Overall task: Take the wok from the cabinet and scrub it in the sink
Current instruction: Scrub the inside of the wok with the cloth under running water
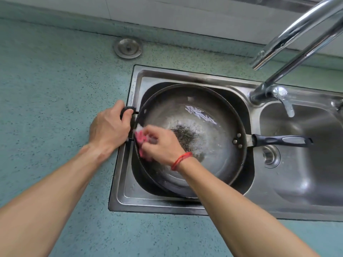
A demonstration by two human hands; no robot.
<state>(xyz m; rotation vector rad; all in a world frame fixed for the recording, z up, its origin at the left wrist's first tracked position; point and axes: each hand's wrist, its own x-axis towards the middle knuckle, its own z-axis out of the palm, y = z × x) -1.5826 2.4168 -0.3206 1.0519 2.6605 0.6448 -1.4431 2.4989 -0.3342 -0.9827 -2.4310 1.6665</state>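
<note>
Wok (pixel 219 160) sits in left basin of sink (pixel 126 197). It holds shallow water, with dark residue (pixel 185 135) just past right fingertips. Long handle (pixel 282 140) juts over divider, on side away from both hands.

Risks, as judged:
- Wet helper handle (pixel 128 110) could slip from grip, letting wok rock or slide in basin.
- Hard strokes could slosh water over rim onto counter (pixel 55 89).

Left hand (pixel 109 127): fingers curled round helper handle, wrist above sink edge.

Right hand (pixel 161 143): fingers bunched, pinching pink scrubber (pixel 140 139) against wok's inner wall, just beside left knuckles.
</note>
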